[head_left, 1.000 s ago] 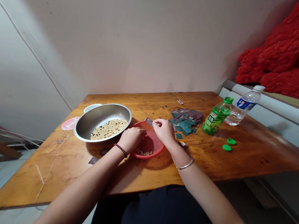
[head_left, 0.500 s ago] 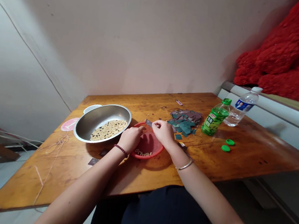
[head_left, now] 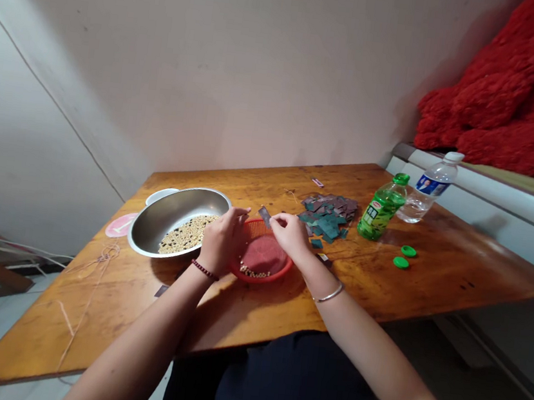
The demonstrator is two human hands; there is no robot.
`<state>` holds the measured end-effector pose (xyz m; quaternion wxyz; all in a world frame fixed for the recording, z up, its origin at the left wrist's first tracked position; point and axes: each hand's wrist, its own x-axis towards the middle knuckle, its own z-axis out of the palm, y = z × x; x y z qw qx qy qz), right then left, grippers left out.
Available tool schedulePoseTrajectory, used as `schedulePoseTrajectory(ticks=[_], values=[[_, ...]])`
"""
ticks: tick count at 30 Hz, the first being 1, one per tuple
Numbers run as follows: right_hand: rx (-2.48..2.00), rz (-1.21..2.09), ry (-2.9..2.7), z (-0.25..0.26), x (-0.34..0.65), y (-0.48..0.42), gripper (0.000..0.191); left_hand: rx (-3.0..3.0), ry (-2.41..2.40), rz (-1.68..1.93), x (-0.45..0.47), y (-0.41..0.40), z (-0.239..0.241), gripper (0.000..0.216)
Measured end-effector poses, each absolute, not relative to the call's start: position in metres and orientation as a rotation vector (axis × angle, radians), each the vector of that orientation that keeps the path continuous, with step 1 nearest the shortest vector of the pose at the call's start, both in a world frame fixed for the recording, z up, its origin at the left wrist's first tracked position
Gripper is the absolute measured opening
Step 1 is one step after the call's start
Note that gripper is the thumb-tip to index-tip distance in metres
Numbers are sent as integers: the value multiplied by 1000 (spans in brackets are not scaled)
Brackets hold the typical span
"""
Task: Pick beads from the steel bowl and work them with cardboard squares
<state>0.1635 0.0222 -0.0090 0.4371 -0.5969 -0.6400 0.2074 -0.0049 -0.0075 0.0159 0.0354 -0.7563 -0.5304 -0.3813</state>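
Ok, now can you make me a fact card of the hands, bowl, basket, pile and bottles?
Left hand: by the red basket; can't tell if it holds anything
Right hand: pinching a dark flat piece
Steel bowl: holds pale and dark bits
Basket: holds pale bits
Pile: green and brownish flat pieces
Bottles: green bottle, clear bottle

Single head-worn view
Looks forward and down, close above bare left hand [head_left: 221, 236], bare right hand [head_left: 292, 235], flat brown wooden table [head_left: 463, 266].
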Motion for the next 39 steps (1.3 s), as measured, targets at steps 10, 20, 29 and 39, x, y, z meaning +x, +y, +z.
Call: schedulePoseTrajectory(ticks=[10,20,29,39], values=[[-1077,859,-1582,-22,154,30,17,-2297,-1662,-1049,-2,-3,12,24],[-1038,949,-1543,-28,152,33,18,-2302,-1666,-1078,-2,-4,8,20],[-948,923,-1595,-26,153,29,18,-2310,-1626,-1040,-6,2,6,16],[-899,1007,-1546,-26,150,30,19,-2277,-1571,-1034,-7,3,5,17]])
